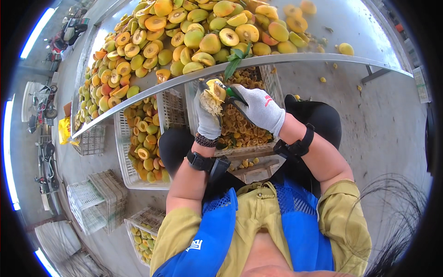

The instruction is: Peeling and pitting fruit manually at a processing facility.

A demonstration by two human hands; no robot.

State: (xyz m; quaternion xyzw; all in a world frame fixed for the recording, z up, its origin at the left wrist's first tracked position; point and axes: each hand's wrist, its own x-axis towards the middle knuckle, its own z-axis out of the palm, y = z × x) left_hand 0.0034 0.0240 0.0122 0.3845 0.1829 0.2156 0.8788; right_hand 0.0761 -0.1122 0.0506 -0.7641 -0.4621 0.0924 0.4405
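Holds a cut yellow fruit (pixel 216 90) in the left hand (pixel 209 114), gloved in pale grey fabric, with fingers curled around it, and grasps a green-handled tool (pixel 234 93) in the right hand (pixel 265 107), gloved alike, right beside the fruit, too small to tell whether touching. Has these 2 hands on the near side of a silver metal table (pixel 348 25) heaped with whole and halved yellow-orange fruits (pixel 210 43), above 1 pale slatted plastic crate (pixel 249 152) of orange-brown fruit pieces (pixel 244 132).
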